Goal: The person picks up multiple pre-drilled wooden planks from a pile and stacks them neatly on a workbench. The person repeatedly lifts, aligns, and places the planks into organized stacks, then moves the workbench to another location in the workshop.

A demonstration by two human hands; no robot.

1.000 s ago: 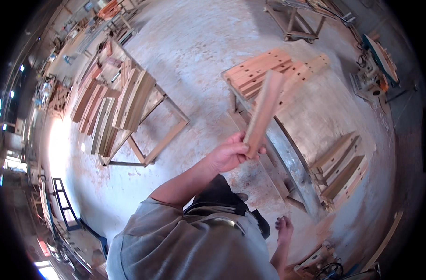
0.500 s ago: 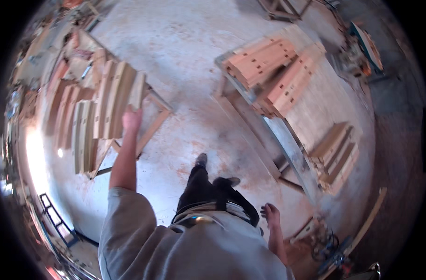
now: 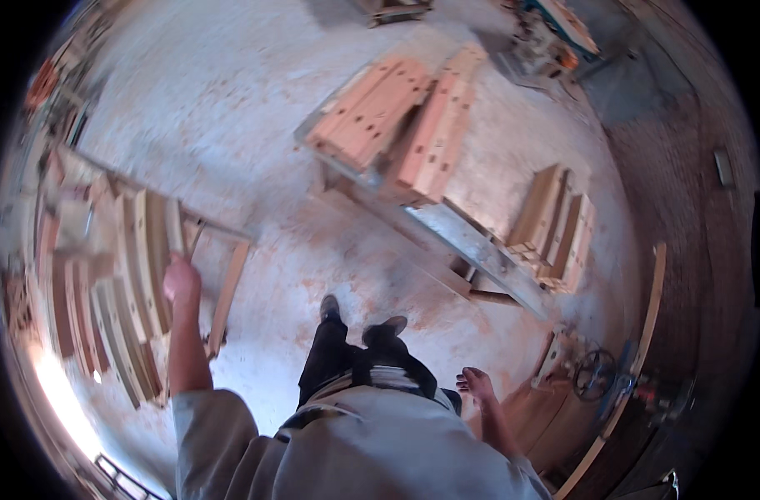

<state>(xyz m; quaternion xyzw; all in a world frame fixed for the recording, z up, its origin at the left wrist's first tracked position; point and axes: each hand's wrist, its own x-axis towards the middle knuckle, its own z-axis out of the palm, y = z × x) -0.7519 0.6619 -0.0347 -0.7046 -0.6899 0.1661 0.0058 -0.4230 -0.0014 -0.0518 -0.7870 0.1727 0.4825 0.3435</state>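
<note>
My left hand [image 3: 182, 280] reaches out to the left, its fingers closed at the near end of a short pale wooden piece [image 3: 175, 227]. That piece lies at the right edge of a row of long wooden pieces [image 3: 151, 250] on a low wooden stand [image 3: 229, 292]. Several more slotted pieces [image 3: 117, 333] lie beside them, close to my left arm. My right hand [image 3: 476, 385] hangs at my right side, fingers loosely bent and apart, with nothing in it.
Ahead to the right stands a low table [image 3: 467, 242] bearing slotted reddish wooden pieces [image 3: 376, 108] and a smaller stack [image 3: 551, 225] of paler ones. A machine with a handwheel [image 3: 595, 373] stands at lower right, near a long wooden strip [image 3: 647, 333]. Another machine [image 3: 538, 46] is at the far right.
The view has turned to the right, so both work surfaces appear farther left. My left hand stays at the end of the same wooden piece; my right hand still hangs at my side.
</note>
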